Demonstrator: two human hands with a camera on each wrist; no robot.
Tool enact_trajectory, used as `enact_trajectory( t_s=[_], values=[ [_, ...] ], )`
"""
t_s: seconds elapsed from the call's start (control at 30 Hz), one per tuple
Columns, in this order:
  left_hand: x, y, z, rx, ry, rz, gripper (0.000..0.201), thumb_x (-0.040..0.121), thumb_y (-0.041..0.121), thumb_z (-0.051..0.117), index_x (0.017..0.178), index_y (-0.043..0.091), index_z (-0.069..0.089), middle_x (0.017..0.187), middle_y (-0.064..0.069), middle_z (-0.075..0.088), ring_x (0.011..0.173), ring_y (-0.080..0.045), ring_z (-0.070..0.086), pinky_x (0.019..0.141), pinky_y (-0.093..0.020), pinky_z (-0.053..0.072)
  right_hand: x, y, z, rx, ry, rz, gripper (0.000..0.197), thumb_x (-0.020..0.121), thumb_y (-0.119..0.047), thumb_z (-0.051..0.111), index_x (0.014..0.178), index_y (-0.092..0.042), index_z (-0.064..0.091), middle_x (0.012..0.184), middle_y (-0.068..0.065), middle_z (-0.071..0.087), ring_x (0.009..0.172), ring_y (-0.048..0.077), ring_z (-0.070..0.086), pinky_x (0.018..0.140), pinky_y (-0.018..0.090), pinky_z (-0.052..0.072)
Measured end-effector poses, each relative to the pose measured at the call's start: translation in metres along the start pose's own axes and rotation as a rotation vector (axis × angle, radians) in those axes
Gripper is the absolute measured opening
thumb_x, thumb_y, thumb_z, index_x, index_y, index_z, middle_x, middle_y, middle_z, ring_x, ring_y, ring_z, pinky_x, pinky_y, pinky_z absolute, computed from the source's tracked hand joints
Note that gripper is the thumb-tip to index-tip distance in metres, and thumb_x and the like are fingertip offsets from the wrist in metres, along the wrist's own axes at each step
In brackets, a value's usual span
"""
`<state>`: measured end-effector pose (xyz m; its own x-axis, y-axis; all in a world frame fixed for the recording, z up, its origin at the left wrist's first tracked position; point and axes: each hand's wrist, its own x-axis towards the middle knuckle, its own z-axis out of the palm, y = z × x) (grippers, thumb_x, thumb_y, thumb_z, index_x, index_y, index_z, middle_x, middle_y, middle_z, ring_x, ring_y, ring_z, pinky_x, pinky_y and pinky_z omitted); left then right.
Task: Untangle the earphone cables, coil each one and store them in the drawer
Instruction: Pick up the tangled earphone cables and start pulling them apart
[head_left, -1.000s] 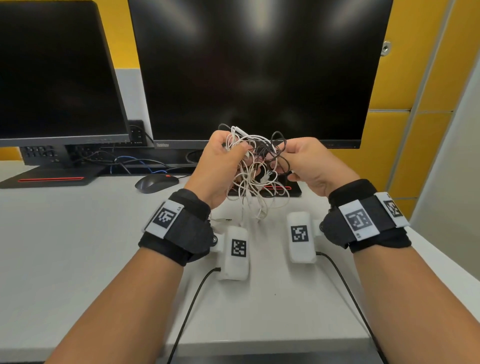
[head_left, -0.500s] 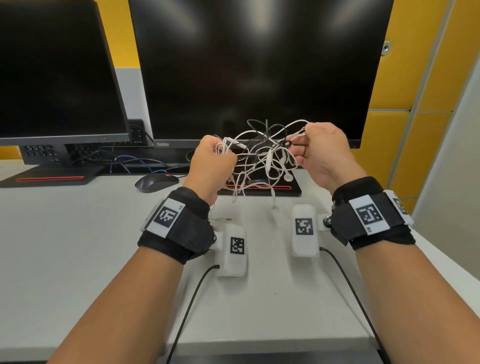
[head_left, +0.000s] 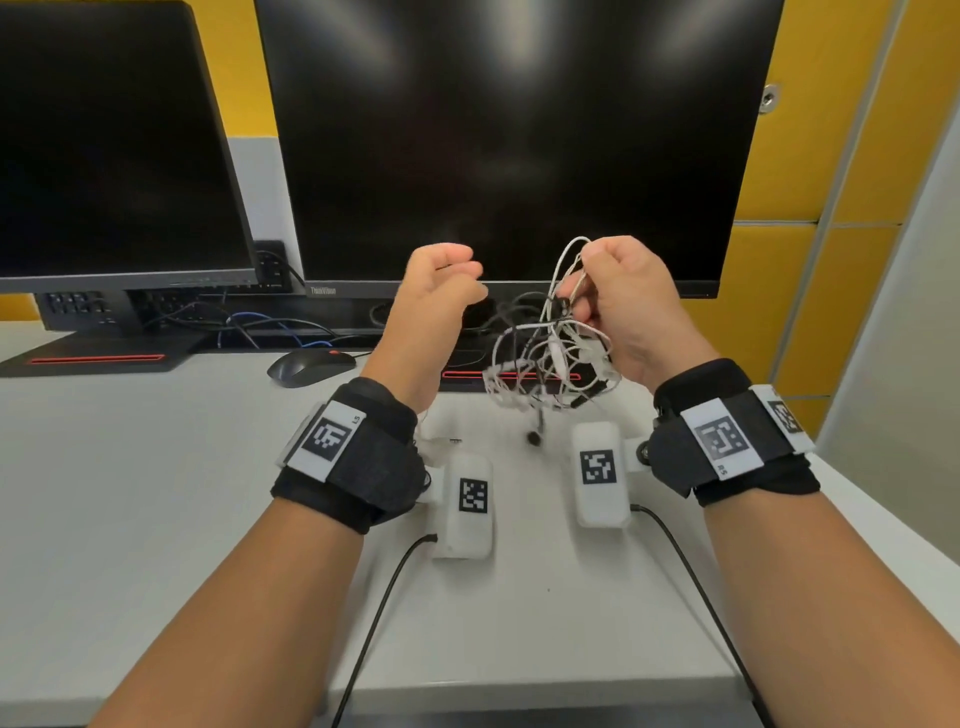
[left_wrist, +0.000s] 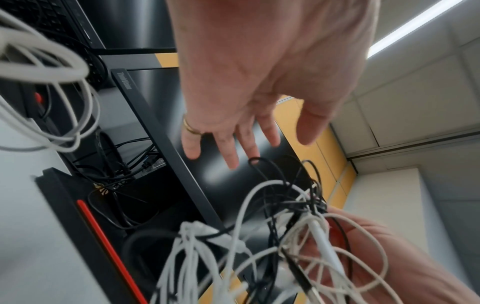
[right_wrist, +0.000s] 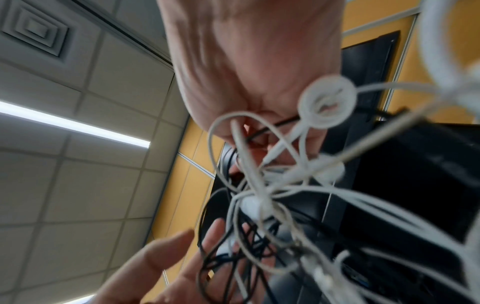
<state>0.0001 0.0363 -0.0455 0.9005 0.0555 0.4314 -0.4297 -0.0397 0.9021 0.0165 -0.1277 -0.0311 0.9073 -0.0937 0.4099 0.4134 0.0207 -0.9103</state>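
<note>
A tangle of white and black earphone cables (head_left: 550, 358) hangs in the air above the white desk (head_left: 156, 493). My right hand (head_left: 582, 291) pinches the top of the tangle, and the bundle dangles below its fingers (right_wrist: 259, 148). My left hand (head_left: 462, 280) is raised to the left of the tangle, apart from it, holding nothing. In the left wrist view its fingers (left_wrist: 233, 144) are spread and straight, with the cables (left_wrist: 285, 236) below them. One black earbud (head_left: 535, 436) hangs lowest, just over the desk. No drawer is in view.
Two dark monitors (head_left: 498, 145) (head_left: 114, 156) stand at the back of the desk, with a black mouse (head_left: 309, 364) and loose cables (head_left: 249, 327) under them. White tagged camera units (head_left: 467, 509) (head_left: 600, 467) hang at my wrists, their black leads running to the desk's near edge.
My left hand has let go of the tangle and opened. The whole bundle now hangs from my right hand alone, lower and further right.
</note>
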Motion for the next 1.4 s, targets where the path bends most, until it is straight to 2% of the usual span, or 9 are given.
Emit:
enact_trajectory(
  t_s=[0.2, 0.47, 0.67, 0.8, 0.93, 1.1, 1.17, 1.33, 1.4],
  values=[
    [-0.006, -0.006, 0.005, 0.127, -0.281, -0.05, 0.027, 0.082, 0.01, 0.073, 0.105, 0.02, 0.062, 0.102, -0.003, 0.068, 0.089, -0.014, 0.067, 0.078, -0.028, 0.056, -0.003, -0.003, 0.001, 0.101, -0.035, -0.081, 0.016, 0.104, -0.017, 0.036, 0.103, -0.012, 0.051, 0.075, 0.002, 0.069, 0.059, 0.01, 0.061, 0.055, 0.023, 0.051],
    [-0.001, -0.005, 0.001, 0.026, -0.03, 0.027, 0.007, 0.091, 0.009, 0.061, 0.088, 0.014, 0.057, 0.095, -0.013, 0.068, 0.085, -0.017, 0.068, 0.081, -0.034, 0.054, 0.009, 0.006, -0.009, -0.098, 0.17, -0.111, 0.014, 0.1, -0.017, 0.045, 0.093, -0.021, 0.056, 0.068, -0.003, 0.053, 0.06, 0.006, 0.051, 0.068, 0.028, 0.051],
    [0.003, -0.003, -0.003, -0.209, 0.096, 0.008, 0.006, 0.097, 0.012, 0.051, 0.104, 0.011, 0.051, 0.099, -0.013, 0.065, 0.08, -0.019, 0.064, 0.079, -0.039, 0.055, 0.009, 0.007, -0.012, -0.17, -0.036, -0.026, 0.019, 0.09, -0.037, 0.061, 0.087, -0.019, 0.067, 0.089, 0.017, 0.06, 0.079, 0.028, 0.056, 0.071, 0.045, 0.054],
    [0.003, -0.004, -0.001, -0.233, 0.102, 0.03, 0.014, 0.1, 0.009, 0.043, 0.112, 0.016, 0.047, 0.101, -0.012, 0.061, 0.09, -0.023, 0.062, 0.085, -0.04, 0.056, 0.002, 0.007, -0.009, -0.315, -0.284, 0.049, 0.034, 0.085, -0.052, 0.06, 0.084, -0.02, 0.073, 0.085, 0.022, 0.059, 0.072, 0.029, 0.05, 0.067, 0.042, 0.046],
    [0.005, -0.004, -0.006, -0.193, 0.125, 0.039, 0.027, 0.096, -0.002, 0.039, 0.098, 0.02, 0.056, 0.099, -0.008, 0.06, 0.089, -0.025, 0.06, 0.088, -0.043, 0.053, 0.006, 0.002, -0.012, -0.244, 0.009, 0.06, 0.028, 0.1, -0.036, 0.045, 0.081, -0.019, 0.058, 0.06, -0.001, 0.043, 0.052, 0.011, 0.041, 0.054, 0.028, 0.041],
    [0.004, -0.006, -0.007, -0.093, 0.114, -0.006, 0.04, 0.085, -0.015, 0.032, 0.081, 0.014, 0.059, 0.087, -0.009, 0.063, 0.086, -0.026, 0.065, 0.076, -0.036, 0.059, 0.008, -0.008, -0.017, 0.219, 0.244, 0.088, 0.023, 0.102, -0.029, 0.044, 0.086, -0.016, 0.053, 0.05, -0.007, 0.035, 0.043, 0.006, 0.033, 0.043, 0.021, 0.034],
    [0.006, -0.006, -0.007, -0.114, 0.141, -0.026, 0.037, 0.087, -0.012, 0.033, 0.082, 0.013, 0.059, 0.086, -0.01, 0.062, 0.082, -0.025, 0.065, 0.075, -0.038, 0.059, 0.008, -0.008, -0.021, 0.157, 0.258, 0.043, 0.022, 0.101, -0.031, 0.047, 0.089, -0.017, 0.058, 0.051, -0.007, 0.035, 0.043, 0.006, 0.03, 0.042, 0.021, 0.028],
    [0.009, -0.008, -0.008, -0.203, 0.22, -0.045, 0.026, 0.094, -0.003, 0.038, 0.09, 0.015, 0.057, 0.095, -0.012, 0.06, 0.082, -0.023, 0.062, 0.074, -0.033, 0.057, 0.007, 0.002, -0.022, -0.143, 0.285, -0.038, 0.016, 0.097, -0.025, 0.056, 0.083, -0.024, 0.064, 0.074, -0.001, 0.054, 0.072, 0.014, 0.054, 0.056, 0.025, 0.044],
    [0.01, -0.008, -0.009, -0.233, 0.275, -0.047, 0.025, 0.096, 0.002, 0.037, 0.091, 0.018, 0.056, 0.102, -0.014, 0.061, 0.086, -0.026, 0.063, 0.073, -0.034, 0.057, 0.007, 0.002, -0.022, -0.147, 0.33, -0.031, 0.014, 0.098, -0.019, 0.053, 0.092, -0.02, 0.065, 0.076, -0.001, 0.055, 0.069, 0.011, 0.053, 0.054, 0.022, 0.045]
  ],
)
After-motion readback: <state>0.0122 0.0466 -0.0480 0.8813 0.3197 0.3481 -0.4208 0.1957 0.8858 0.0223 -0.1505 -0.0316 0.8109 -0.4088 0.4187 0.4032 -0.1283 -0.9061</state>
